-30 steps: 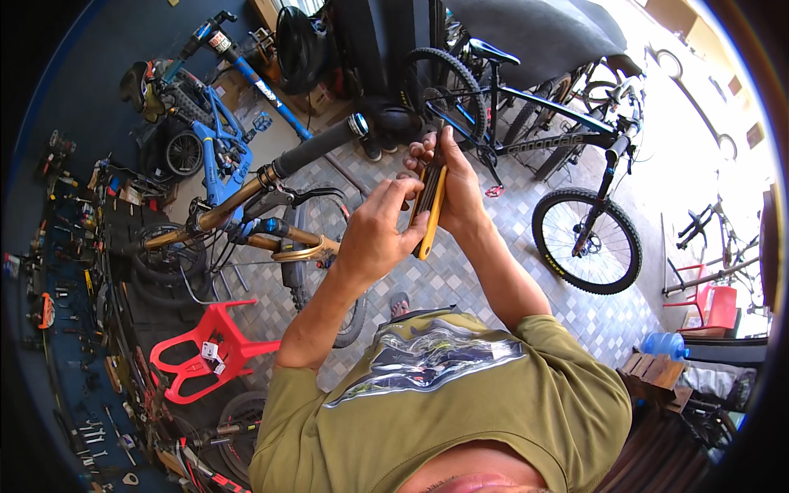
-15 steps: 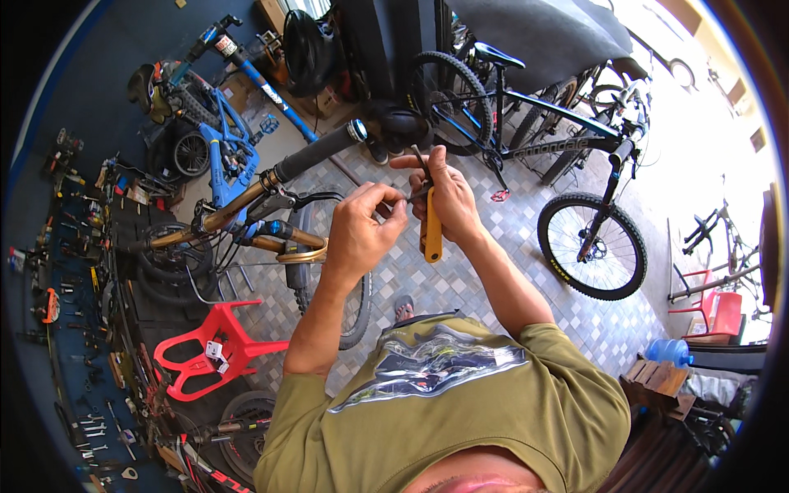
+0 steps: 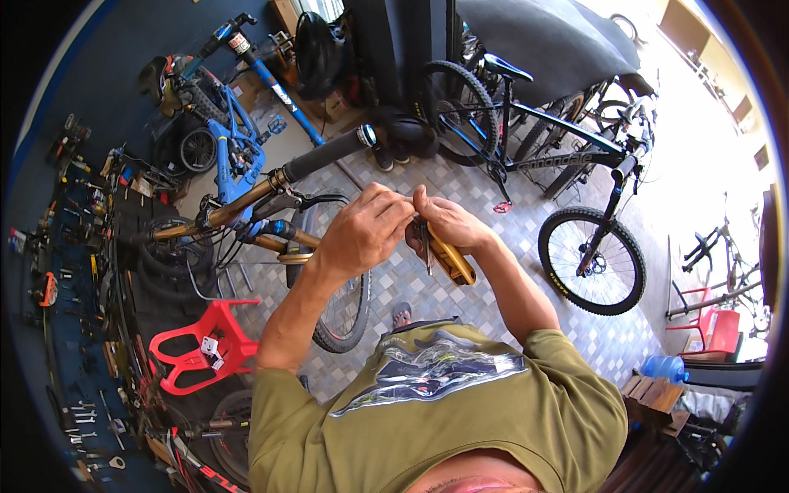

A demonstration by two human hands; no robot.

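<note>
A folding multi-tool (image 3: 453, 261) with a yellow handle and dark metal keys sits in my right hand (image 3: 452, 223), whose fingers close round it and whose thumb lies at its upper end. One key points down beside the handle. My left hand (image 3: 366, 232) is closed in a pinch against the upper end of the tool, fingertips meeting the right thumb; the exact piece pinched is hidden. Just beyond my left hand is a bicycle handlebar with a black grip (image 3: 329, 156) and a brake lever (image 3: 322, 199).
A black and blue mountain bike (image 3: 567, 156) stands at the far right. A blue bike frame (image 3: 238, 168) is at the left, near a wall of tools (image 3: 82, 329). A red plastic chair (image 3: 197, 345) lies at lower left. Tiled floor (image 3: 485, 279) spreads below my hands.
The multi-tool has tilted, its yellow handle now slanting down to the right. The key that stuck up at its top no longer shows there. My left hand has moved closer to the right thumb.
</note>
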